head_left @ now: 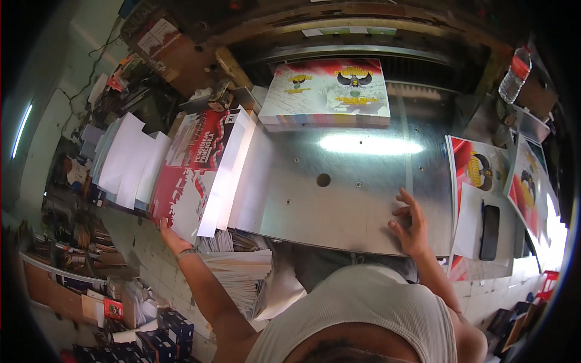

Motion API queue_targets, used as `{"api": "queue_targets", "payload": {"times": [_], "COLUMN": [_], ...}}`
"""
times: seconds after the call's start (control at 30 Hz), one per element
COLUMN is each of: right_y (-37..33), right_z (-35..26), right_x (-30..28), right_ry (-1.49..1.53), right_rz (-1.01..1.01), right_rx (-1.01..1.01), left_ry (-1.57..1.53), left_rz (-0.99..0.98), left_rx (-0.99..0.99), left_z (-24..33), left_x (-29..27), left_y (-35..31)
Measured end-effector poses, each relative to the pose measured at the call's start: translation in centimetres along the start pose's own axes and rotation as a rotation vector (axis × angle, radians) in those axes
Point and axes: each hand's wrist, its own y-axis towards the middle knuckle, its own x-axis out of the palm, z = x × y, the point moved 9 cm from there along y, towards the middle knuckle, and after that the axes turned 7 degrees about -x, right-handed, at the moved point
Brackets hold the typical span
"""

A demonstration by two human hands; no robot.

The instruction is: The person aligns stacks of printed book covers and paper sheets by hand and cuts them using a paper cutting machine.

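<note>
My left hand (173,238) is at the near left corner of a stack of red and white printed sheets (189,175). It touches the stack's edge, and most of its fingers are hidden there. Over the near right part of a shiny metal table (315,212), my right hand (413,227) holds nothing, its fingers spread and slightly bent. At the back of the table lies a thick, squared stack of printed covers (327,94), white with red and a dark winged emblem. Its near side shows coloured bands.
Left of the red stack stand piles of white paper (128,163). On the right, a dark phone (490,233) and a pen lie on sheets beside more printed covers (478,163). A plastic bottle (515,75) stands at the far right. Loose paper bundles (236,275) sit below the table's edge.
</note>
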Motion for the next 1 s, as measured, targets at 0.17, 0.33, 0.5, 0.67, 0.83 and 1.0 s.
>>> {"api": "queue_targets", "payload": {"times": [0.17, 0.33, 0.5, 0.67, 0.83, 1.0], "right_y": [0.0, 0.0, -0.5, -0.3, -1.4, -3.9], "right_z": [0.1, 0.4, 1.0, 1.4, 0.4, -3.1], "right_x": [-0.2, -0.9, -0.5, 0.0, -3.2, -13.4], "right_ry": [0.036, 0.015, 0.008, 0.049, 0.195, -0.176], "right_rz": [0.012, 0.009, -0.037, -0.074, 0.053, 0.305], "right_rx": [0.017, 0.072, 0.118, 0.117, -0.007, -0.254], "left_ry": [-0.078, -0.198, 0.622, 0.537, 0.704, 0.807], "left_rz": [-0.060, 0.106, 0.348, 0.117, -0.447, -0.960], "left_rx": [0.014, 0.085, 1.134, 1.116, 0.982, 0.663], "left_z": [1.0, 2.0, 8.7, 7.5, -2.4, -12.9], "left_x": [1.9, 0.3, -1.5, 12.1, 23.3, 31.4], "left_y": [-2.8, -4.1, -9.3, -20.4, -19.8, -30.1]}}
